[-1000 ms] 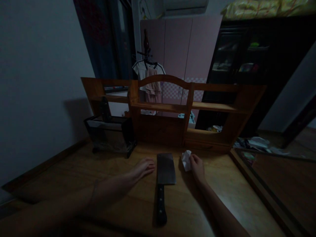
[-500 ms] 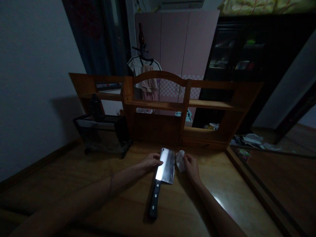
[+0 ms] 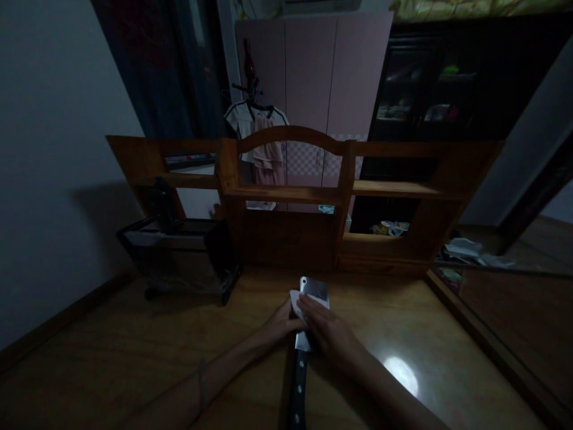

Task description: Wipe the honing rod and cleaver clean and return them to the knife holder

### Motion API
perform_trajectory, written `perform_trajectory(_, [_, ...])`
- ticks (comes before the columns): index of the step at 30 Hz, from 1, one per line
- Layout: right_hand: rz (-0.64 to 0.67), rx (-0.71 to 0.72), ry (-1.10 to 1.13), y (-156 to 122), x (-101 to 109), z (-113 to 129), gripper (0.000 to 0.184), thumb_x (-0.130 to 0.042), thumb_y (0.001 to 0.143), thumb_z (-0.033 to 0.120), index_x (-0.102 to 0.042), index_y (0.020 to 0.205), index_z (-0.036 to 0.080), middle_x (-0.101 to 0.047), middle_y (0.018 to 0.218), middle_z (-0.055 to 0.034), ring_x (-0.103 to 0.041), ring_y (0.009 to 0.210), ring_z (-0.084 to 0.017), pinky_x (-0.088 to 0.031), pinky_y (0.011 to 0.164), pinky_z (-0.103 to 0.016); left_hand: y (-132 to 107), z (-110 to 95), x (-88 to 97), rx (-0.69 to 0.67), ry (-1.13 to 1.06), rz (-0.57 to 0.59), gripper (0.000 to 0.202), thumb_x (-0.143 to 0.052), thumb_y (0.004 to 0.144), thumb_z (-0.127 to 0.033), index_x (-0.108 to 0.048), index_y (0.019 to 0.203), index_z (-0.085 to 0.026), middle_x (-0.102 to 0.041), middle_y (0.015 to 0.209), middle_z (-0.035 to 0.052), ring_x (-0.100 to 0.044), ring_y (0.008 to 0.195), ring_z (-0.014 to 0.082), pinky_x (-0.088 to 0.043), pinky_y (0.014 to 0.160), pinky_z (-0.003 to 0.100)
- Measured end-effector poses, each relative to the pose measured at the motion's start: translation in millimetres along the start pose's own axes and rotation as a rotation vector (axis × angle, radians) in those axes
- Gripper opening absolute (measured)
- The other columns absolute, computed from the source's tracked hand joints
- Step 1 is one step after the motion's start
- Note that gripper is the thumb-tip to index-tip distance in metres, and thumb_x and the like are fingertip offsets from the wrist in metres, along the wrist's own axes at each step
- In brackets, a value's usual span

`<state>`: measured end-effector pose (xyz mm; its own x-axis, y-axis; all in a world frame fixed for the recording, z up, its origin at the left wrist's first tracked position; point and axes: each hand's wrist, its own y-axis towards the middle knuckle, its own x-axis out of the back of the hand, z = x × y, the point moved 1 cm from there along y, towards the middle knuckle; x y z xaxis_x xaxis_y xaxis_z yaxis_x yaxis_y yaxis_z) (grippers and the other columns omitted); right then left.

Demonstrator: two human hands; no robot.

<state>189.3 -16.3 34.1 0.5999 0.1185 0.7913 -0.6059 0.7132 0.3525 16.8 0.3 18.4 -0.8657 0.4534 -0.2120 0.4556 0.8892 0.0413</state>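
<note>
A cleaver [image 3: 316, 289] with a shiny blade and a black riveted handle lies on the wooden desktop, handle toward me. My left hand [image 3: 278, 323] grips the blade at its left edge, fingers partly hidden. A white tissue [image 3: 296, 302] covers the middle of the blade. Over it lies my right hand [image 3: 330, 329], pressing the tissue against the metal with its fingers together. The blade's tip end with a small hole shows above the tissue, and a strip of steel shows below it near the handle.
A wooden shelf unit [image 3: 286, 192] runs along the back of the desktop [image 3: 242, 370]. To the left stands a dark glass-sided box [image 3: 179, 263] with a black object [image 3: 163, 206] on top. A raised wooden edge [image 3: 474, 340] borders the right side.
My right hand has brought the tissue from beside the cleaver onto the blade. The cleaver has turned straighter and sits nearer me. The view has shifted slightly.
</note>
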Motion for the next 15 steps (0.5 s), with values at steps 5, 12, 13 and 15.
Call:
perform_trajectory(5, [-0.016,-0.151,-0.163,3.4,1.7,-24.6,0.059,-0.028,0.099,0.044,-0.016,0.151,0.021,-0.011,0.152,-0.0026,-0.012,0.141,-0.019,-0.015,0.116,-0.042,1.1,4.2,4.9,0.039,-0.088,0.098,0.07,-0.066,0.068,-0.011,-0.03,0.128,-0.015,-0.056,0.115,0.0125,-0.059,0.092,0.0181,-0.046,0.076,0.029])
perform_trajectory(12, [0.109,-0.035,-0.145,9.2,3.1,-3.9,0.053,-0.021,0.101,0.039,-0.006,0.151,0.028,-0.003,0.153,0.0037,-0.004,0.142,-0.014,-0.009,0.118,-0.036,1.8,6.6,4.6,-0.047,-0.088,0.114,0.073,-0.064,0.071,-0.009,-0.026,0.132,-0.019,-0.046,0.13,0.0122,-0.051,0.113,0.017,-0.04,0.097,0.032])
perform_trajectory(13, [0.098,-0.037,-0.149,10.2,3.6,-3.8,0.052,-0.021,0.101,0.038,-0.006,0.151,0.029,-0.004,0.153,0.0038,-0.005,0.142,-0.014,-0.009,0.118,-0.036,1.2,5.7,4.0,-0.045,-0.096,0.124,0.074,-0.064,0.071,-0.009,-0.025,0.133,-0.02,-0.046,0.13,0.0121,-0.051,0.114,0.0175,-0.039,0.098,0.032])
perform_trajectory(15, [0.031,-0.097,-0.176,11.4,4.8,-12.1,0.054,-0.021,0.101,0.04,-0.007,0.151,0.026,-0.004,0.153,0.0023,-0.005,0.142,-0.015,-0.01,0.118,-0.038,0.1,4.2,3.2,0.0,-0.107,0.15,0.073,-0.065,0.072,-0.012,-0.024,0.133,-0.019,-0.051,0.123,0.0123,-0.055,0.108,0.0196,-0.044,0.09,0.033])
